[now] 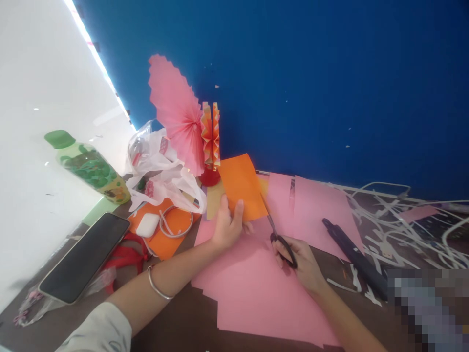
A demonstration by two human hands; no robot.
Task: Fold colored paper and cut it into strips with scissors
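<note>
A: "What is occupying the left side of the table [170, 318]?"
B: "The phone [85, 257] is lying before the bottle [91, 168]. The earphone case [147, 225] is resting on a loose sheet [164, 248]."
A: "And the centre?"
B: "The held sheet [244, 183] and scissors [285, 252] are positioning above the paper stack [256, 298]; the fan [179, 117] is standing behind."

Bright glare at upper left — the blue wall [293, 88] dimmer, lower-right corner coarsely pixelated.

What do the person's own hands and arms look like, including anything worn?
The left hand and right hand wear no gloves. A slim silvery bangle circles the left forearm; the whitish left sleeve has grey markings. No sleeve shows on the right.
</note>
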